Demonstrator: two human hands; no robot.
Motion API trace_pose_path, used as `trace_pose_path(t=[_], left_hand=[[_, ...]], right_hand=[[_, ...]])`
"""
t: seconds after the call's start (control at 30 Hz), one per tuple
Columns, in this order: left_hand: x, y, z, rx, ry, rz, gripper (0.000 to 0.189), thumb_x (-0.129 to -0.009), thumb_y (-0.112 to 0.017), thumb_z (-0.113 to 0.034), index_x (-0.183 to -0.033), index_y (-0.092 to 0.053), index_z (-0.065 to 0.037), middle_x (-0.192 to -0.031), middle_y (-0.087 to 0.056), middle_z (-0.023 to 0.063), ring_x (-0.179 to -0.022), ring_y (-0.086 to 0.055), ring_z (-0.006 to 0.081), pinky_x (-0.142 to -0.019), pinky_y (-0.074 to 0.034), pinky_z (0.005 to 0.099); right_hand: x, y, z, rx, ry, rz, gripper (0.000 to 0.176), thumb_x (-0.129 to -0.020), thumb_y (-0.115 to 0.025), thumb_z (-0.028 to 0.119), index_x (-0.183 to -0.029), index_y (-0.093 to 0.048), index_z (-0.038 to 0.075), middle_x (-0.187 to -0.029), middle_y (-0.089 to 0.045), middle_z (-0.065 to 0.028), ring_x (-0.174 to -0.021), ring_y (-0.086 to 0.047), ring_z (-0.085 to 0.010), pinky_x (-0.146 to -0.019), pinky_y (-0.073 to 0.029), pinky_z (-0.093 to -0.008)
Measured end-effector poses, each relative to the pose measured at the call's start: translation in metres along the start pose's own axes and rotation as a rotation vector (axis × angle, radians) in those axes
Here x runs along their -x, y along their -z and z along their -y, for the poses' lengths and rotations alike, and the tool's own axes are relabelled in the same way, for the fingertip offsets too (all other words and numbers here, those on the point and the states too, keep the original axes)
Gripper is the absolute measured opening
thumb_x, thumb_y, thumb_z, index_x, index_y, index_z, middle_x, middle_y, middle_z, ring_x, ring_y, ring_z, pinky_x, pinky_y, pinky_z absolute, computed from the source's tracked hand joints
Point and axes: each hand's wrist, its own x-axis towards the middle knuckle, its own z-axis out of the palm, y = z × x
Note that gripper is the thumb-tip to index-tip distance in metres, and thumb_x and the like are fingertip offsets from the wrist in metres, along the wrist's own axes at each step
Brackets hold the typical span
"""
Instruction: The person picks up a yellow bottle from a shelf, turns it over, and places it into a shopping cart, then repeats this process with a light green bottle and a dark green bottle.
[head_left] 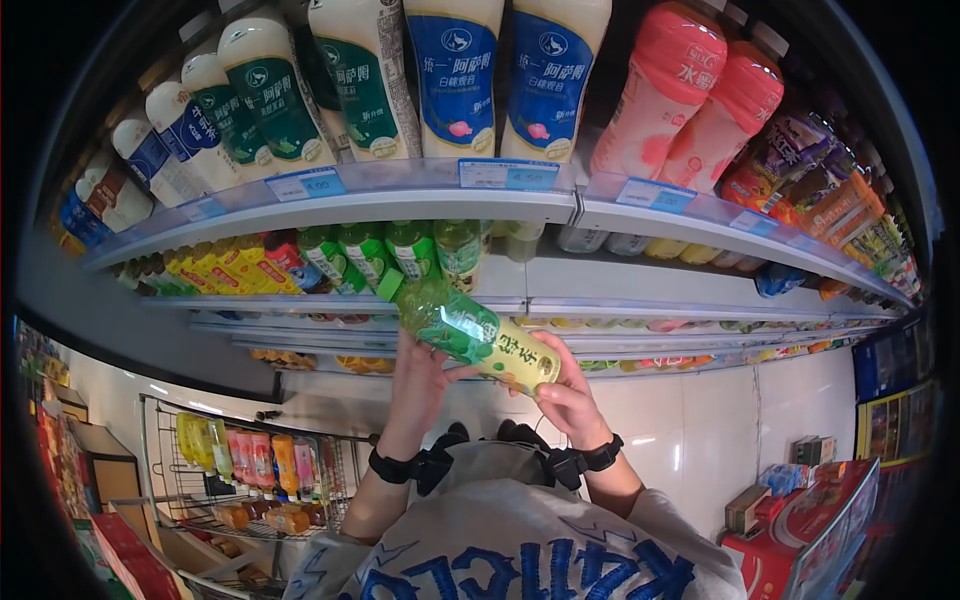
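A green tea bottle point(478, 335) with a green cap and a green-and-yellow label lies slanted in front of the shelves, cap end up and to the left. My left hand point(425, 368) is closed around its upper half from below, the fingers partly hidden behind it. At the lower right end, my right hand point(570, 392) grips the base between thumb and fingers. Just beyond the cap, several similar green bottles point(412, 245) stand in a row on the second shelf.
The top shelf edge point(400, 188) carries large milk tea bottles point(455, 85) and pink bottles point(660, 90). A wire cart point(160, 440) holding several drinks stands at lower left. Red boxes point(800, 530) are at lower right on the tiled floor point(690, 430).
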Motion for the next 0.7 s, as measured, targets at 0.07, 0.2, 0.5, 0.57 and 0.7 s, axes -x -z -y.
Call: trace_pose_path(t=[0.07,0.2,0.5,0.57,0.7], left_hand=[[0.001,0.001,0.000,0.000,0.009,0.000,0.048,-0.104,-0.044,-0.032,-0.143,-0.030,-0.009,-0.133,-0.053,0.0111,-0.122,-0.054,0.0246,-0.089,-0.056,0.0441],[-0.002,0.027,0.014,0.014,0.003,0.058,0.049,-0.102,-0.047,-0.039,-0.138,-0.036,-0.008,-0.131,-0.055,0.0105,-0.116,-0.060,0.0260,-0.088,-0.057,0.0451],[0.000,0.013,-0.006,-0.007,-0.068,0.084,0.054,-0.099,-0.054,-0.038,-0.139,-0.035,-0.008,-0.132,-0.053,0.0073,-0.122,-0.054,0.0231,-0.091,-0.054,0.0422],[-0.002,0.004,-0.015,-0.028,-0.080,0.083,0.056,-0.099,-0.054,-0.040,-0.141,-0.035,-0.008,-0.133,-0.052,0.0069,-0.122,-0.054,0.0229,-0.093,-0.052,0.0410],[-0.006,0.009,-0.012,0.016,0.027,0.091,0.059,-0.098,-0.054,-0.042,-0.142,-0.034,-0.009,-0.135,-0.051,0.0065,-0.122,-0.054,0.0221,-0.095,-0.050,0.0378]], right_hand=[[-0.001,0.003,0.000,0.024,-0.004,0.022,0.059,-0.095,-0.054,0.022,-0.145,-0.031,0.003,-0.132,-0.052,-0.0158,-0.118,-0.056,-0.0282,-0.095,-0.049,-0.0435],[-0.007,-0.002,0.000,-0.319,-0.089,0.039,0.060,-0.098,-0.054,0.030,-0.146,-0.030,0.003,-0.134,-0.052,-0.0173,-0.118,-0.057,-0.0281,-0.093,-0.050,-0.0448],[-0.008,0.014,-0.021,-0.530,-0.212,0.224,0.068,-0.094,-0.059,0.031,-0.148,-0.028,0.004,-0.138,-0.049,-0.0169,-0.114,-0.058,-0.0310,-0.087,-0.051,-0.0450],[-0.008,0.005,-0.016,-0.421,-0.154,0.192,0.070,-0.092,-0.062,0.027,-0.149,-0.027,0.005,-0.138,-0.048,-0.0163,-0.115,-0.057,-0.0309,-0.088,-0.051,-0.0449],[-0.009,0.001,-0.009,-0.031,-0.043,0.155,0.075,-0.087,-0.068,0.015,-0.149,-0.027,0.006,-0.138,-0.048,-0.0150,-0.118,-0.055,-0.0305,-0.090,-0.050,-0.0439]])
